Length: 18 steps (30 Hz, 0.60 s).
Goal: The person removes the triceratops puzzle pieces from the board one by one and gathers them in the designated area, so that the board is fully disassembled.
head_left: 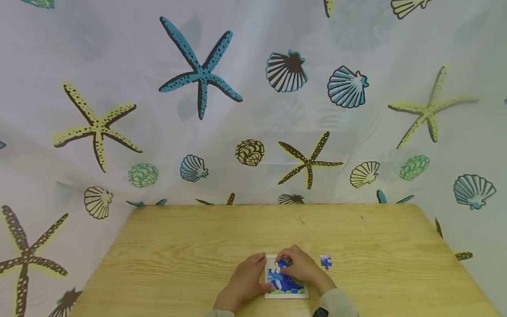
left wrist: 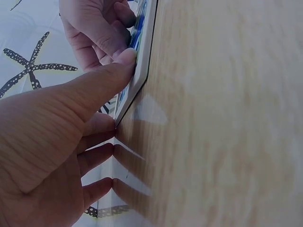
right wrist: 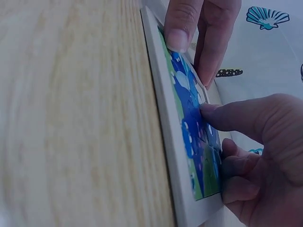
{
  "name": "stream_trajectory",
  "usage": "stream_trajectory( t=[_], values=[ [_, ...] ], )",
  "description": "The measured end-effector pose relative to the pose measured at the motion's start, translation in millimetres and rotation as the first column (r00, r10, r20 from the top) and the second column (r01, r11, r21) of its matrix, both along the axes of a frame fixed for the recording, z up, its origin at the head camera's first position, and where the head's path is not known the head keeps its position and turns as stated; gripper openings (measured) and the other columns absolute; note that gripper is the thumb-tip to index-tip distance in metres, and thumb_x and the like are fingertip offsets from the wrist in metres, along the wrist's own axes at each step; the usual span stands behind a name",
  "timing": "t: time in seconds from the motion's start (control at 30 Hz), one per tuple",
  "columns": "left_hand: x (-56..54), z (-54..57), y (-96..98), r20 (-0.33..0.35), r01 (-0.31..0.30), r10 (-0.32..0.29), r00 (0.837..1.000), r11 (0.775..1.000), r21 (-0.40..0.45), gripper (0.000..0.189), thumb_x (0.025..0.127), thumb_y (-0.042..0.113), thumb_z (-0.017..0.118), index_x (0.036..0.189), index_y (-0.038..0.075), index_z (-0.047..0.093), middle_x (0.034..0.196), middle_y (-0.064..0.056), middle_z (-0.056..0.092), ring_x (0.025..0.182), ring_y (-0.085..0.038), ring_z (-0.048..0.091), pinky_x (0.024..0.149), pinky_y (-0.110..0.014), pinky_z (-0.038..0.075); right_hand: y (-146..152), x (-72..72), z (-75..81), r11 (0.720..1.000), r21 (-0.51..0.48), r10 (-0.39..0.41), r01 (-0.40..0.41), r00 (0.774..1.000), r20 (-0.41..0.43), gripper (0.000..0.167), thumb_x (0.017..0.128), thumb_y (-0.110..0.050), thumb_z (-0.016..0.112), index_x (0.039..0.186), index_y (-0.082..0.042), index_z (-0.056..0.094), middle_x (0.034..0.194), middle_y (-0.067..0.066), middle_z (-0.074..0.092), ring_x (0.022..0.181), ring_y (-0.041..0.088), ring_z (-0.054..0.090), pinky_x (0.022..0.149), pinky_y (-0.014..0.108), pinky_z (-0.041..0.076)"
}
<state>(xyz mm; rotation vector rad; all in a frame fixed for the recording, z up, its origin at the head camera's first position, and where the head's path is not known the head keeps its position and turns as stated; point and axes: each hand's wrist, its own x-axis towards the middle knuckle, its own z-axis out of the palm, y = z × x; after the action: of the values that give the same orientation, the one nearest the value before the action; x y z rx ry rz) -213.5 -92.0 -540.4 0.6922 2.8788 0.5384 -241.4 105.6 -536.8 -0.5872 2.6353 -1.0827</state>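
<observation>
Dinosaur jigsaw tray (head_left: 287, 296), mostly filled: left hand (head_left: 246, 278) pinches its left edge; right hand (head_left: 302, 265) pinches a blue piece (head_left: 283, 264) over it; one loose piece (head_left: 326, 261) remains right of it.

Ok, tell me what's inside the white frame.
An unfinished blue dinosaur puzzle lies inside the white frame; in the head view, some of its upper right is hidden under the right hand.

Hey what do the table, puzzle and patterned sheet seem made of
Table: probably wood or laminate, dull, from its grain. Puzzle: perhaps cardboard or thin wood, smooth; its edge looks slim and rigid. Sheet: fabric or plastic, matte, from its soft creases.
</observation>
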Motion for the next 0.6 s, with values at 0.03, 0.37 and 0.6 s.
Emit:
stream_trajectory(
  t=[0.03, 0.37, 0.6],
  values=[
    [0.0, -0.1, -0.1, 0.004, -0.001, 0.001, 1.000, 1.000, 0.006, 0.081, 0.076, 0.049, 0.074, 0.134, -0.004, 0.050, 0.143, -0.013, 0.044, 0.131, -0.031, 0.040, 0.104, -0.049, 0.038, -0.4, 0.1, -0.4, 1.000, 0.001, -0.007, 0.007, 1.000, -0.001, 0.018, 0.081, -0.009, 0.072, 0.097, -0.015, 0.066, 0.086, 0.002, 0.043, 0.077, 0.017, 0.042, 0.064, 0.029, 0.037],
    [-0.5, -2.3, -1.1, -0.004, 0.004, -0.004, 1.000, 1.000, 0.005, 0.082, 0.076, 0.049, 0.074, 0.134, -0.004, 0.049, 0.143, -0.013, 0.044, 0.131, -0.031, 0.040, 0.104, -0.049, 0.038, -3.3, 3.2, -3.2, 0.998, 0.032, -0.062, 0.062, 0.998, -0.019, 0.018, 0.082, -0.014, 0.072, 0.096, -0.021, 0.063, 0.091, 0.002, 0.037, 0.078, 0.018, 0.046, 0.066, 0.031, 0.040],
    [-1.2, -3.6, -1.7, -0.006, 0.001, -0.001, 1.000, 1.000, -0.003, 0.082, 0.076, 0.050, 0.074, 0.134, -0.003, 0.049, 0.143, -0.012, 0.044, 0.131, -0.030, 0.040, 0.103, -0.050, 0.038, -2.8, 3.1, -7.3, 0.995, 0.002, -0.097, 0.097, 0.994, -0.050, 0.022, 0.081, -0.012, 0.072, 0.099, -0.021, 0.064, 0.092, 0.001, 0.045, 0.079, 0.017, 0.048, 0.066, 0.033, 0.042]
  ],
)
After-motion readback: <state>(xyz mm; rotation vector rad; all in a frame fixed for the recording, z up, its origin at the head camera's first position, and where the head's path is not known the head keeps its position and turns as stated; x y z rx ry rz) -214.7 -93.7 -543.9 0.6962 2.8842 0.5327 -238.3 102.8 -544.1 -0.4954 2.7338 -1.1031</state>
